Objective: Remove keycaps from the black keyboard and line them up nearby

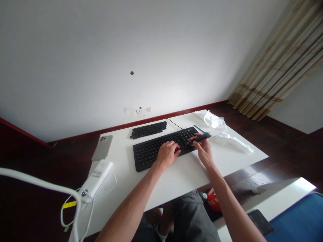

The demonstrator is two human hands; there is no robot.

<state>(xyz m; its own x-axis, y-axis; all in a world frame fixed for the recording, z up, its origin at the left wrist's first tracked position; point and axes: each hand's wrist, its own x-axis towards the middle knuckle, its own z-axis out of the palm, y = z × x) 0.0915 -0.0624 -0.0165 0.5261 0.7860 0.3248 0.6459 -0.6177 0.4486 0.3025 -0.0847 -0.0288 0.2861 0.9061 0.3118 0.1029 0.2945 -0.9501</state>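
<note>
A black full-size keyboard (148, 155) lies at a slant on the white table, with many keycaps gone from its left part. My left hand (167, 152) rests on its middle, fingers bent over the keys and the thumb apart from them near the front edge. In my right hand (203, 149) is a black-handled screwdriver (204, 137), held low over the keyboard's right part. Its thin shaft points left toward my left fingertips; whether the tip touches a key I cannot tell. Behind the keyboard, loose black keycaps (148, 129) are laid out in rows.
A phone (103, 148) lies at the table's left side, near a white power strip (97, 178) with looping cables. Crumpled clear plastic (214, 120) and a thin blue stick (199, 129) lie to the right. A white wall with sockets (143, 110) stands behind.
</note>
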